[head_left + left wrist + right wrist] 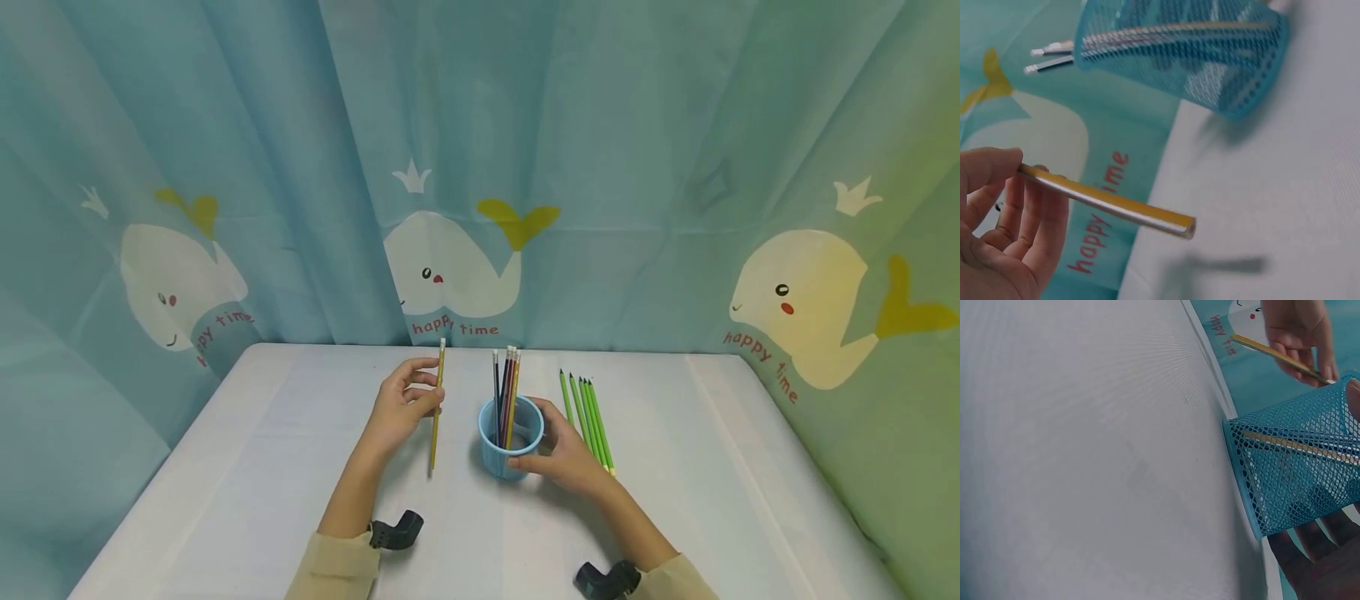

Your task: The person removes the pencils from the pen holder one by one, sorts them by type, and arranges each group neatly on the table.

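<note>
The left hand [401, 408] pinches a yellow pencil [437, 404] upright, long axis running 12 to 6, tip hanging just above the worktop [247, 467]. The blue mesh cup [510, 437] sits at its 3 o'clock, close by, mouth open upward. The right hand [566, 454] curls around the cup's far side. Green pencils [588, 417] lie further out at 3, with bare worktop all around.

The head camera looks forward and down over the white bench [262, 467] toward a curtain. Each wrist camera sits close, low beside its hand; both share the blue mesh cup [1197, 56].
</note>
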Available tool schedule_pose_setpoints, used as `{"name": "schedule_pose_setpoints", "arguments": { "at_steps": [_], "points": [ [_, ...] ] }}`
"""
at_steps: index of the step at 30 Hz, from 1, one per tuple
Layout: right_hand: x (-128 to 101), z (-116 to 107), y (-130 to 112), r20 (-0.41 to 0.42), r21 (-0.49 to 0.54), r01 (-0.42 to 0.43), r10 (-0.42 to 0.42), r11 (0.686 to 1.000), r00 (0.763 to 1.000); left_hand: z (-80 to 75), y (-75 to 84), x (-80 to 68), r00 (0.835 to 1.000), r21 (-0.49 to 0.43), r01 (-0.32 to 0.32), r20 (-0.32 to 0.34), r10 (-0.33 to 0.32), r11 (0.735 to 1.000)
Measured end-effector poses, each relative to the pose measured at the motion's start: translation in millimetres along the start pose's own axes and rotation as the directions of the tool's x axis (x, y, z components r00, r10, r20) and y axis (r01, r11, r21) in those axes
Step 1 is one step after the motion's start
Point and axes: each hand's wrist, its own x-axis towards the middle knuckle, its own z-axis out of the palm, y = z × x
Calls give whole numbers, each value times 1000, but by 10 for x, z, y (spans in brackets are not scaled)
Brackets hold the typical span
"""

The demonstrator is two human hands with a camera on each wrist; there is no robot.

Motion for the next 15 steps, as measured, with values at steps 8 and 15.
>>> {"name": "schedule_pose_setpoints", "arguments": {
  "at_steps": [8, 15],
  "points": [
    [-11, 10, 11, 3, 5, 13, -13, 1000, 1000, -46, -212, 47, 996, 39, 77, -58, -75, 996],
    [5, 12, 24, 3, 10, 9, -9, 1000, 1000, -105, -372, 95, 982, 123, 158, -121, -143, 980]
  ]
}}
